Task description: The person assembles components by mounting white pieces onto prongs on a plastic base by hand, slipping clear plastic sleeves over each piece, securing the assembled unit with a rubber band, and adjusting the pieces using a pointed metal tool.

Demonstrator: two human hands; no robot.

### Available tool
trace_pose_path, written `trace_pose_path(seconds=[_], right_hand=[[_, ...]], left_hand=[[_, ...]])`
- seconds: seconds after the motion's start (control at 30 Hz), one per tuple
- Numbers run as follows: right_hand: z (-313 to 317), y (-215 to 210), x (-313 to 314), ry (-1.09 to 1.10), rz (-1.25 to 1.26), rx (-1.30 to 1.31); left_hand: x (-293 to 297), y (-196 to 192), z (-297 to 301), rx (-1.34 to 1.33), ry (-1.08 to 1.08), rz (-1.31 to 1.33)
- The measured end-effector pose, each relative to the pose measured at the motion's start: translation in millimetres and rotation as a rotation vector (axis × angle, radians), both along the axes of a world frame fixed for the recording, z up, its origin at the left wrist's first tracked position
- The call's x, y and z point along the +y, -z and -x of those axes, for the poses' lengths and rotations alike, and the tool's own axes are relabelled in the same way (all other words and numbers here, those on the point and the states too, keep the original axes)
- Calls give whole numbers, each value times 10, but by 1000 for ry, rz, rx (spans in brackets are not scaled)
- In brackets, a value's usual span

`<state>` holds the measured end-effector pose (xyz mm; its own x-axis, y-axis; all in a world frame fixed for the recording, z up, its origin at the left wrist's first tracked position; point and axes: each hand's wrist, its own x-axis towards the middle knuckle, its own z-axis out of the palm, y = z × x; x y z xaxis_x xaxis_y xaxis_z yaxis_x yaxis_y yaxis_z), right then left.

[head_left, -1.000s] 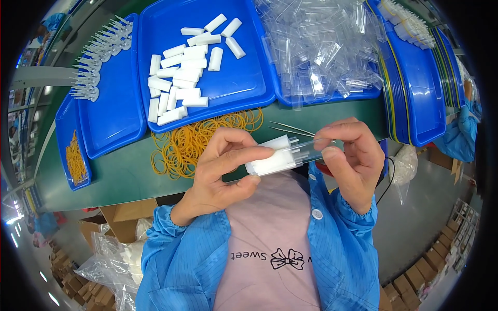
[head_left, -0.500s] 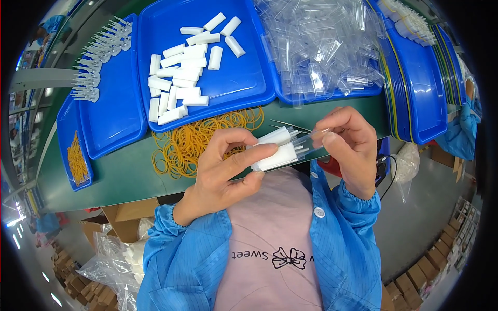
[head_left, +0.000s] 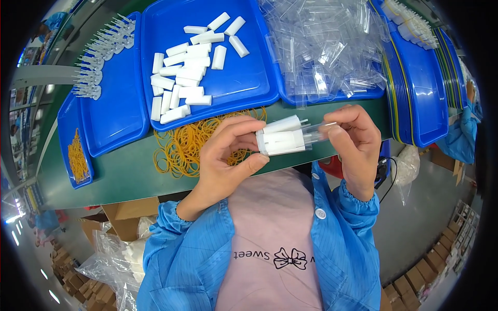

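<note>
Between my hands, in front of my chest, is a bundle of white blocks (head_left: 282, 140) with thin clear tubes sticking out on its right side. My left hand (head_left: 224, 155) is closed on the left end of the bundle, thumb below and fingers above. The thumb and fingers of my right hand (head_left: 358, 142) pinch a clear plastic piece (head_left: 315, 132) that overlaps the tube ends; its exact shape is hard to make out. Tangled yellow rubber bands (head_left: 181, 147) lie on the green table behind my left hand.
A blue tray (head_left: 238, 78) holds loose white blocks. Right of it, another is heaped with clear plastic pieces (head_left: 327, 52). At the left, a tray (head_left: 111, 124) carries rows of thin-stemmed parts (head_left: 89, 78), beside a small tray of yellow bits (head_left: 78, 160). Stacked blue trays (head_left: 425, 98) stand at the right.
My left fingers have moved from across the bundle to its left end, uncovering more of the white blocks. The right hand stays pinched on the clear piece, having shifted only slightly.
</note>
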<state>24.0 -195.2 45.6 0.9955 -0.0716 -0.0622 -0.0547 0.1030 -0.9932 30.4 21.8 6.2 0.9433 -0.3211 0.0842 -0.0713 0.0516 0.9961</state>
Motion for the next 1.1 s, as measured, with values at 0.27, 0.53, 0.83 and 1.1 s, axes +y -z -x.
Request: trace_pose_path(seconds=[0.27, 0.53, 0.83, 1.1], right_hand=[[14, 16, 18, -11, 420, -340], [157, 124, 152, 106, 294, -394], [226, 85, 247, 31, 290, -440], [246, 119, 310, 32, 277, -402]], left_hand=[[-9, 2, 23, 366, -39, 456], [7, 47, 68, 213, -57, 488], [40, 5, 144, 92, -8, 426], [41, 14, 150, 115, 22, 421]])
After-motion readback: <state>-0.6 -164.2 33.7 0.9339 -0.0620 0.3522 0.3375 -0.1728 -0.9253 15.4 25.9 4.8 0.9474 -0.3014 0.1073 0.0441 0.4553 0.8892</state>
